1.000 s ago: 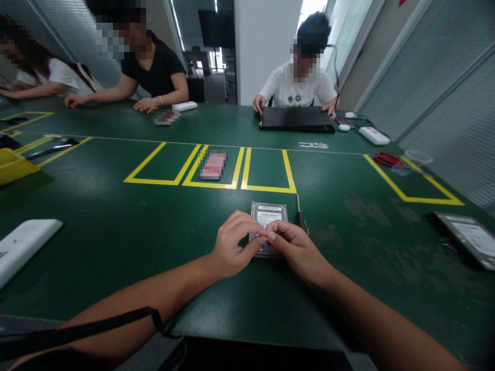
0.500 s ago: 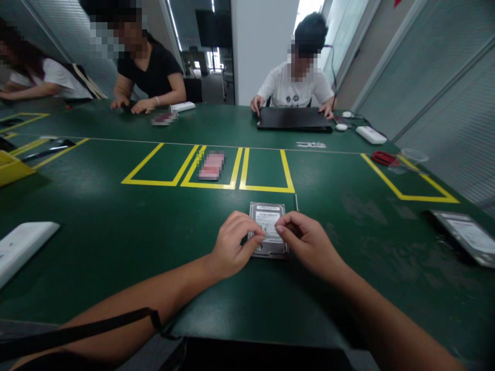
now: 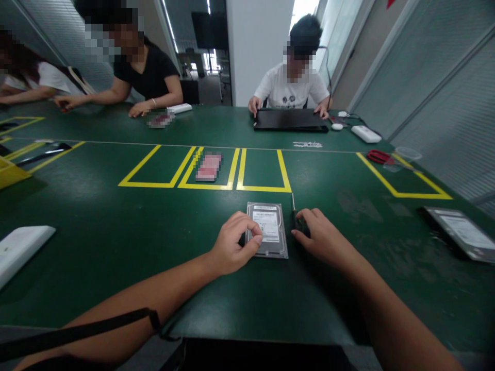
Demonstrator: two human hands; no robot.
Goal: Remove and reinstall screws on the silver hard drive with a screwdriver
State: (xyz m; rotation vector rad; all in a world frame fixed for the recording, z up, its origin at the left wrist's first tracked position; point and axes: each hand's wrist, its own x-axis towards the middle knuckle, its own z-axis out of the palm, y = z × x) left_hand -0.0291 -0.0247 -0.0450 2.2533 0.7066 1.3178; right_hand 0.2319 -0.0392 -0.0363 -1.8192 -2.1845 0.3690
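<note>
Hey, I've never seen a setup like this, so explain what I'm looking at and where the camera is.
There's no machine: these are one person's bare hands, seen by a camera worn on their head. The left hand curls in a pinch shape over a labelled hard drive; whether it pinches anything small, I can't tell. The right hand is at a screwdriver beside the drive; whether it grips it is unclear. Both things lie on a green table marked with yellow tape, with what looks like another drive off to the right.

Green table (image 3: 154,232) is marked off with yellow lines (image 3: 263,189), and a hard drive (image 3: 273,226), screwdriver (image 3: 293,203) and coiled red cable (image 3: 380,156) are kinda scattered across it.
</note>
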